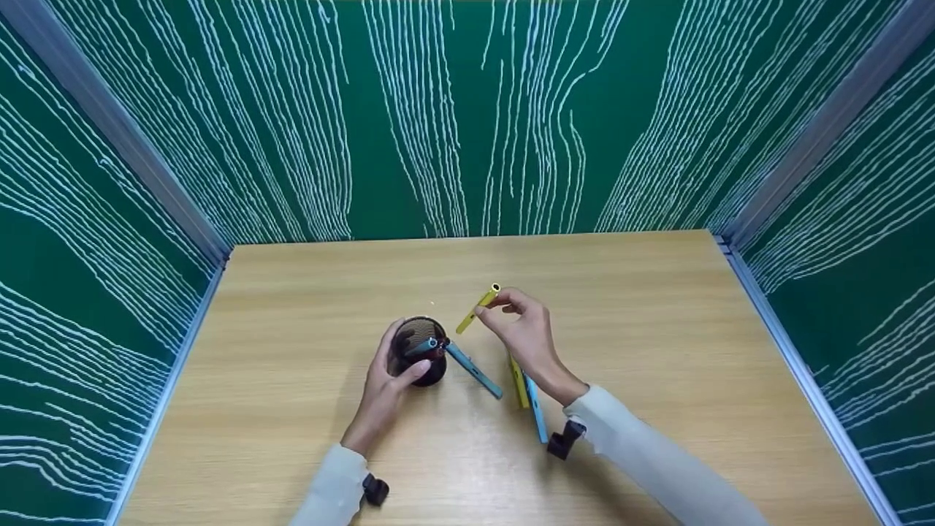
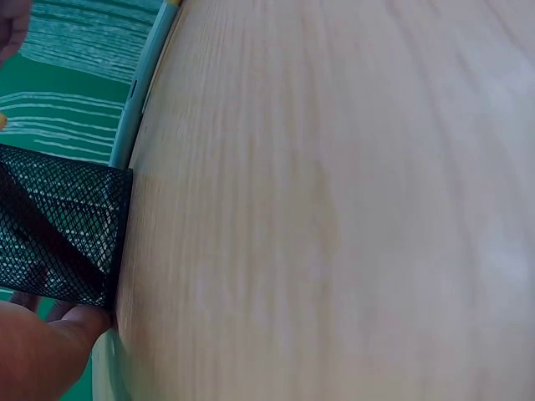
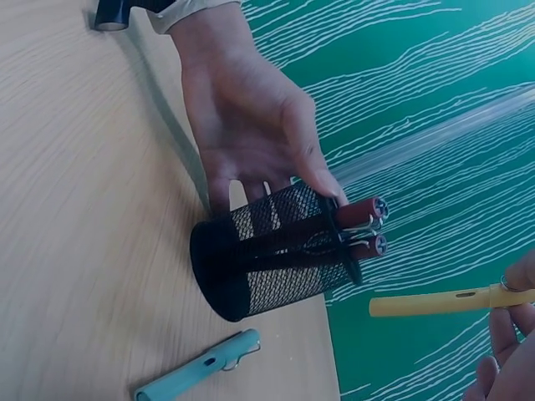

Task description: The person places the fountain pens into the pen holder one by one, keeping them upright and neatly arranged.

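Observation:
A black mesh pen holder (image 1: 431, 371) stands on the table, and my left hand (image 1: 387, 380) grips its side, thumb near the rim in the head view. Two dark red pens (image 3: 358, 210) with clips stick out of its mouth in the right wrist view. Between thumb and fingers, my right hand (image 1: 527, 332) pinches a yellow pen (image 1: 476, 310), held to the right of the holder. In the left wrist view the mesh wall (image 2: 63, 221) shows with the left fingers (image 2: 71, 330) against it.
A teal pen (image 1: 475, 370) lies just right of the holder. Farther right, partly beneath the right wrist, lie another yellow pen (image 1: 519, 383) and a blue pen (image 1: 536, 410). Green panels (image 1: 475, 146) with white wavy lines border the wooden table (image 1: 307, 292) at back and sides.

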Motion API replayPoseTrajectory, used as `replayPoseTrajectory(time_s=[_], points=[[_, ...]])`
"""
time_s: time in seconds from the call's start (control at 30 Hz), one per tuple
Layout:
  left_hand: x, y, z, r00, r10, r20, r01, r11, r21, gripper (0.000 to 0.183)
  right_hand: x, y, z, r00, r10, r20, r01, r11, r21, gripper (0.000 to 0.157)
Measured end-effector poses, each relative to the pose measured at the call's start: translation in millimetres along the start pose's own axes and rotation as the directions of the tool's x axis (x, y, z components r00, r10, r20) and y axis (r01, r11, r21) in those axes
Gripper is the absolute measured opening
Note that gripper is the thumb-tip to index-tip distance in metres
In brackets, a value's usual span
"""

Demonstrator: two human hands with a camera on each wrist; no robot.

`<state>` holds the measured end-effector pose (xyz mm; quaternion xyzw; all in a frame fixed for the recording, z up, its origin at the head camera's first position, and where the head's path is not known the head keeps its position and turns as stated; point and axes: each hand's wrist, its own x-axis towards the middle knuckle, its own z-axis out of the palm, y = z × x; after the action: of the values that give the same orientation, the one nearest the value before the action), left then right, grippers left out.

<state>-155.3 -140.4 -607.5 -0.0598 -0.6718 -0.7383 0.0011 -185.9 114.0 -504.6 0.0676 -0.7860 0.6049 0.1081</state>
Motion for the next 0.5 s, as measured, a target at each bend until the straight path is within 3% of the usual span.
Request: replayPoseTrajectory(time_s=[0.5], points=[[1.9,-1.5,-0.4,1.000,0.010,-0.006,-0.010,1.000,0.023,0.087,-5.0,-3.9,21.9,0.998,-0.035,0.056,0.035,0.999,0.006,0.008]])
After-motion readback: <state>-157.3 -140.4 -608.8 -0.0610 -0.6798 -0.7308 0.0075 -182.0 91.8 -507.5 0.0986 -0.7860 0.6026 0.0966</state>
